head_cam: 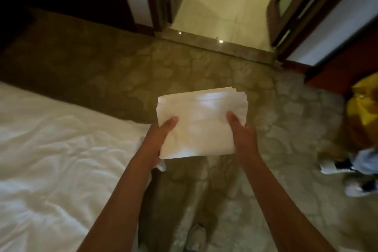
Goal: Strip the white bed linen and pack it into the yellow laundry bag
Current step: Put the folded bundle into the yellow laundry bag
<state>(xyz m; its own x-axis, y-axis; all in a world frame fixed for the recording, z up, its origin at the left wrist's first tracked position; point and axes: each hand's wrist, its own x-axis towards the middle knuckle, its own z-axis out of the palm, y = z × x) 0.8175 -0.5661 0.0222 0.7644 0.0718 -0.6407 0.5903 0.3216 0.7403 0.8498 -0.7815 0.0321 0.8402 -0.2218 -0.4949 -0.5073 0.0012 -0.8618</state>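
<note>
- We see the left hand (161, 135) gripping the left edge of a folded white sheet (199, 124), thumb on top, other fingers hidden underneath.
- The right hand (242, 135) grips the right edge the same way, thumb on top, fingers tucked under; both hands closed on the cloth, neither free.
- We read the sheet as a flat, many-layered fold; stacked edges show at its far right corner. It's held in the air over the patterned carpet (204, 67), touching nothing else.
- The bed (51, 149) sits left of us, its near corner just beside the left forearm; it's covered in wrinkled white linen, so we judge stripping isn't finished, or that's the bare mattress cover. Can't tell which.
- The yellow laundry bag (362, 106) stands at the right edge of view on the carpet, well apart from the sheet, only partly in frame. Can't see its mouth.
- Someone's sneakered feet (343, 166) stand near the bag, blurred.
- An open doorway with a pale tiled floor (225, 6) is ahead.
- Risks, as we judge them: the layered fold could slide apart if one hand lets go to open the bag; the bag's mouth may be slumped shut, which would force that one-handed move; the feet beside the bag could get in the way of the turn to the right.
</note>
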